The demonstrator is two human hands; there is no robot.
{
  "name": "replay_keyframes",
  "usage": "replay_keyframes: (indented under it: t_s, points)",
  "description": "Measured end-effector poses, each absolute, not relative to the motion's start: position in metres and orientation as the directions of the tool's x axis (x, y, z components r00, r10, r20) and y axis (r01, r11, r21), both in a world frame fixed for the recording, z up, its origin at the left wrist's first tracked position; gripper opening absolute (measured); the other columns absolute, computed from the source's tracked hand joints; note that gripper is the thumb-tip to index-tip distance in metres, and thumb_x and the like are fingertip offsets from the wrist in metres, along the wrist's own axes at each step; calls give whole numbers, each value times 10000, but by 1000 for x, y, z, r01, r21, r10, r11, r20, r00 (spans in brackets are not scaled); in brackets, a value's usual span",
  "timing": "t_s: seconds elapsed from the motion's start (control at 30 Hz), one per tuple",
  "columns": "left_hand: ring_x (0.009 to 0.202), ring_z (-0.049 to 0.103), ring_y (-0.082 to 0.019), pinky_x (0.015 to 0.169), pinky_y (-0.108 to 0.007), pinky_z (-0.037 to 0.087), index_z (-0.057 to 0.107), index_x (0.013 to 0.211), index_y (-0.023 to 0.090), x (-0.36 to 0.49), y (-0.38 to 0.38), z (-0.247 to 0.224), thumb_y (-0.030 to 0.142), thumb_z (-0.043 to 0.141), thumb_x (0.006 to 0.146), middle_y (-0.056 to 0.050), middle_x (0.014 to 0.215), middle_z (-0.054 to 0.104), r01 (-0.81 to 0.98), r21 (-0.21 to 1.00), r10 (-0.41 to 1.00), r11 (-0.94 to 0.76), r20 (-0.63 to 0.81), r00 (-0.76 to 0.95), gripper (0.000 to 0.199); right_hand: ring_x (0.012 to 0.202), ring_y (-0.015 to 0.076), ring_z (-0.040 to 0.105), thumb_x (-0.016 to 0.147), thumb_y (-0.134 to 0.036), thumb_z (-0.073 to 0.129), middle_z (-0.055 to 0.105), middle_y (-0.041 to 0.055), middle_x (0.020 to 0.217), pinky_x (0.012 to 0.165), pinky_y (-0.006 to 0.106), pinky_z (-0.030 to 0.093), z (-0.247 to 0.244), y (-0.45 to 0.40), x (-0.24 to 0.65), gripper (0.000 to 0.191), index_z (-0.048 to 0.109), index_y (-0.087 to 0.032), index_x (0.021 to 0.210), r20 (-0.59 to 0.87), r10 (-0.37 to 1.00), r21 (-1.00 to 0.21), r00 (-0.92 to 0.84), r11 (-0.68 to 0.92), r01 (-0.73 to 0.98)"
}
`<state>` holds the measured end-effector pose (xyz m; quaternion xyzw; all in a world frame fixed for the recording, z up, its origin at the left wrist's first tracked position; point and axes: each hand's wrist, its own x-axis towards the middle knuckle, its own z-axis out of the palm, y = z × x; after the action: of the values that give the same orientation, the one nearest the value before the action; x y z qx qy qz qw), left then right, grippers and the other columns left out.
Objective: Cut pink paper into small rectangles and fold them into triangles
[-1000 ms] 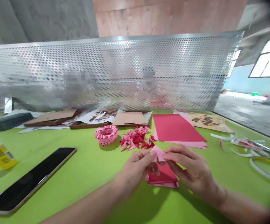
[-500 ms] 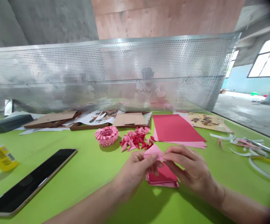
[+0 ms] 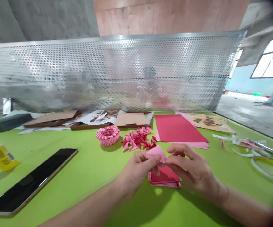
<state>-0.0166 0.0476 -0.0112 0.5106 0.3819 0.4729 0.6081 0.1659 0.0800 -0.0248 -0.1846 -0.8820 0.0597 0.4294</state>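
Observation:
A small pink piece of folded paper (image 3: pixel 156 152) is pinched between the thumb and fingers of my left hand (image 3: pixel 139 165). My right hand (image 3: pixel 193 167) grips the lower right corner of the same paper, thumb and index finger closed on it. Below both hands lies a stack of small red and pink paper rectangles (image 3: pixel 166 177), partly hidden by my left fingers. Just beyond the hands is a heap of folded red and pink paper pieces (image 3: pixel 138 139). Left of the heap stands a round pink-and-white woven-looking paper ring basket (image 3: pixel 108 136).
Large red and pink sheets (image 3: pixel 180 128) lie behind my right hand. A phone (image 3: pixel 32 181) and a yellow glue bottle (image 3: pixel 2 156) are at left. Paper scraps (image 3: pixel 252 146) and a tape ring (image 3: pixel 268 170) sit at right. A perforated metal screen (image 3: pixel 117 72) borders the back; people show faintly behind it.
My right fingers have shifted slightly on the pink paper, down to its lower right corner. The paper has tilted a little in my left hand. The camera view has moved slightly.

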Motion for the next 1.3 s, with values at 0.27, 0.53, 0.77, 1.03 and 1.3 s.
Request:
replay_keyframes:
  t_s: [0.27, 0.53, 0.77, 1.03, 1.3]
  points:
    - [490, 409, -82, 503, -216, 308, 591, 586, 135, -15, 46, -10, 310, 562, 787, 24, 523, 521, 43, 997, 977, -62, 51, 208, 268, 836, 158, 558, 811, -120, 585, 570, 32, 885, 717, 258, 465, -21, 79, 160, 97, 636, -203, 817, 591, 624, -654, -511, 742, 150]
    - [527, 404, -100, 502, -228, 290, 603, 665, 118, -12, 43, -6, 235, 515, 800, 16, 592, 500, 175, 966, 961, -190, 146, 236, 199, 630, 106, 511, 779, -188, 645, 574, -30, 704, 557, 197, 430, -26, 75, 154, 72, 575, -187, 764, 379, 799, -878, -467, 470, 91]
    - [581, 447, -127, 546, -248, 325, 610, 696, 100, -12, 43, -4, 213, 499, 798, -6, 634, 513, 238, 949, 958, -208, 149, 245, 189, 588, 96, 491, 770, -218, 658, 555, -33, 677, 526, 186, 415, -24, 74, 154, 107, 561, -173, 758, 338, 815, -898, -470, 429, 98]
    - [615, 461, -124, 575, -236, 345, 623, 661, 133, -12, 41, -2, 212, 506, 803, -2, 659, 518, 236, 942, 953, -239, 180, 246, 200, 587, 109, 517, 775, -255, 648, 566, -17, 691, 520, 210, 439, -19, 71, 154, 139, 539, -168, 778, 297, 832, -909, -468, 397, 128]
    - [656, 476, -133, 636, -243, 376, 640, 637, 151, -11, 40, -2, 219, 501, 817, -5, 658, 507, 272, 906, 932, -325, 258, 254, 238, 688, 142, 592, 806, -177, 584, 659, 7, 747, 615, 223, 459, -20, 72, 155, 86, 661, -177, 845, 347, 771, -877, -533, 468, 105]
